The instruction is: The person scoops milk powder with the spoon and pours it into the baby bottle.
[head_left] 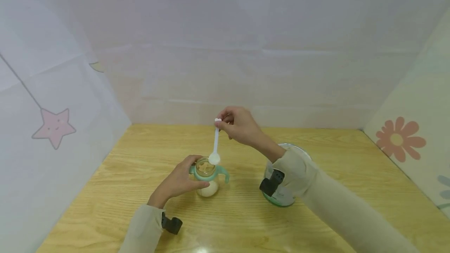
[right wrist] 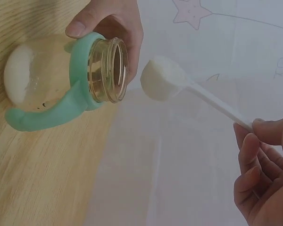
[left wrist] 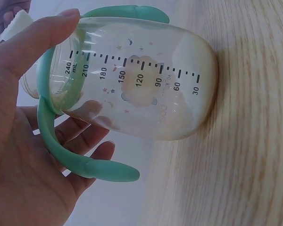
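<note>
A clear baby bottle (head_left: 208, 189) with a green two-handled collar (right wrist: 80, 70) stands upright on the table, its mouth uncovered. Pale powder-like contents lie at its bottom, and printed volume marks show in the left wrist view. My left hand (head_left: 181, 179) holds it round the neck and collar, thumb on one side, fingers on the other. Between thumb and fingers, my right hand (head_left: 240, 125) pinches the end of a long-handled white measuring scoop (right wrist: 162, 80). The scoop's bowl is heaped with off-white powder and hangs just above the bottle's mouth, apart from it.
To the right of the bottle stands a can (head_left: 283, 197) with a green base, partly hidden by my right sleeve. The wooden table (head_left: 242, 221) is bordered by pale printed cloth walls (head_left: 246, 77) at the back and sides.
</note>
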### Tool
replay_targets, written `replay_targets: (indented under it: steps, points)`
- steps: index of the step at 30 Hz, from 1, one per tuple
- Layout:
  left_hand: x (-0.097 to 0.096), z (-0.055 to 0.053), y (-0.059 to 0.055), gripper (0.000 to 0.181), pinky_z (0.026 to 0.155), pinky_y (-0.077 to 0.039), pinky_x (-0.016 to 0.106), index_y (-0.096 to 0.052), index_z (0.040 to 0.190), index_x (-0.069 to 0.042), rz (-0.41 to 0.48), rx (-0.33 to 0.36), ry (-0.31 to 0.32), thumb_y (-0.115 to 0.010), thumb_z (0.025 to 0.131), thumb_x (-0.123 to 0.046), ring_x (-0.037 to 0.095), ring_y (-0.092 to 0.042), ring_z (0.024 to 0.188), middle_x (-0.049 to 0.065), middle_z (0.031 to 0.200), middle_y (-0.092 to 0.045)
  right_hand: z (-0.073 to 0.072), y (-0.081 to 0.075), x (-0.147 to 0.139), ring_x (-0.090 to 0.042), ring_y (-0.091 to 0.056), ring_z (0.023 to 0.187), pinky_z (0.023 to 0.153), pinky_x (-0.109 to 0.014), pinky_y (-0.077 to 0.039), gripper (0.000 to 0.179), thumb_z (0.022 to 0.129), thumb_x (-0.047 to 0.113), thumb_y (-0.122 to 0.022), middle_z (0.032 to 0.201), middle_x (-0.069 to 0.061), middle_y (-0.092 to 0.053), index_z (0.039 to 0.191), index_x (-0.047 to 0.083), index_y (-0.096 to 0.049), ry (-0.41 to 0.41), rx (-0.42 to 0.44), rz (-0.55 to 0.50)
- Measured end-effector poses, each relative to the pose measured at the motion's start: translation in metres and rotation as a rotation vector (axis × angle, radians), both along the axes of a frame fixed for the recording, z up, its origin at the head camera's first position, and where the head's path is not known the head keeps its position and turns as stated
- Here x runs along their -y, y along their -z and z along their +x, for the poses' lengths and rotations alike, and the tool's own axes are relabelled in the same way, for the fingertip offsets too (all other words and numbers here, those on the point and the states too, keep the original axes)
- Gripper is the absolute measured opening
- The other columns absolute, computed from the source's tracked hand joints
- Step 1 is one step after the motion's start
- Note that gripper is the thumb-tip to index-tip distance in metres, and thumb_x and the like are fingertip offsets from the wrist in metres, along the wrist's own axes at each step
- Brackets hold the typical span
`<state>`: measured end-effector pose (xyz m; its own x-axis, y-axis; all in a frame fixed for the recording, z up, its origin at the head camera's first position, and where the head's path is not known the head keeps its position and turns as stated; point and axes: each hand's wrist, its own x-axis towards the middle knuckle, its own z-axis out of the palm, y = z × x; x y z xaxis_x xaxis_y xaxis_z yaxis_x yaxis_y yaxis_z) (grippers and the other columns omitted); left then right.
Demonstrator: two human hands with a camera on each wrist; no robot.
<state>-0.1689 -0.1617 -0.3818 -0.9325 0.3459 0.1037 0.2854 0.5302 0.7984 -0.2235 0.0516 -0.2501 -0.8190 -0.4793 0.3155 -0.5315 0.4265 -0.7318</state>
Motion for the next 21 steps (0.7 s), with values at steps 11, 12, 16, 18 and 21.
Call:
replay_targets:
  steps: [11, 12, 16, 18, 21]
  points:
    - [0.0010, -0.0001, 0.0001, 0.080, 0.099, -0.043, 0.052, -0.039, 0.140, -0.002, 0.000, 0.008, -0.002, -0.080, 0.077, -0.031, 0.029, -0.052, 0.118, 0.011, 0.132, -0.052, 0.0029, 0.0039, 0.0090, -0.012, -0.050, 0.045, 0.049, -0.028, -0.048, 0.012, 0.092, 0.011, -0.063, 0.083, -0.013, -0.070, 0.097, 0.000, -0.063, 0.027, 0.017, 0.012]
    - [0.0010, -0.0002, 0.0002, 0.080, 0.099, -0.043, 0.051, -0.039, 0.140, -0.002, -0.001, 0.010, -0.005, -0.080, 0.077, -0.031, 0.029, -0.052, 0.119, 0.012, 0.132, -0.051, 0.0030, 0.0042, 0.0093, -0.012, -0.051, 0.045, 0.049, -0.028, -0.048, 0.012, 0.092, 0.012, -0.063, 0.083, -0.012, -0.070, 0.096, 0.001, -0.063, 0.030, 0.019, 0.014]
    - [0.0009, -0.0004, 0.0000, 0.080, 0.099, -0.043, 0.051, -0.039, 0.140, -0.003, 0.001, 0.016, -0.009, -0.080, 0.077, -0.031, 0.029, -0.052, 0.118, 0.011, 0.132, -0.051, 0.0030, 0.0065, 0.0100, -0.012, -0.052, 0.046, 0.050, -0.028, -0.049, 0.012, 0.092, 0.011, -0.063, 0.083, -0.012, -0.070, 0.096, 0.000, -0.063, 0.028, 0.021, 0.018]
    - [0.0008, -0.0006, 0.0001, 0.079, 0.098, -0.043, 0.051, -0.040, 0.139, -0.003, 0.004, 0.014, -0.005, -0.080, 0.077, -0.031, 0.028, -0.053, 0.117, 0.011, 0.131, -0.052, 0.0030, 0.0078, 0.0102, -0.011, -0.053, 0.046, 0.050, -0.028, -0.050, 0.011, 0.092, 0.011, -0.063, 0.083, -0.013, -0.070, 0.096, 0.000, -0.063, 0.024, 0.021, 0.017]
    - [0.0004, -0.0010, -0.0001, 0.078, 0.098, -0.043, 0.051, -0.040, 0.139, -0.003, 0.005, 0.006, 0.007, -0.079, 0.077, -0.031, 0.028, -0.053, 0.116, 0.010, 0.130, -0.052, 0.0033, 0.0097, 0.0100, -0.011, -0.054, 0.047, 0.050, -0.028, -0.050, 0.011, 0.092, 0.010, -0.063, 0.083, -0.013, -0.071, 0.095, 0.000, -0.063, 0.021, 0.023, 0.015]
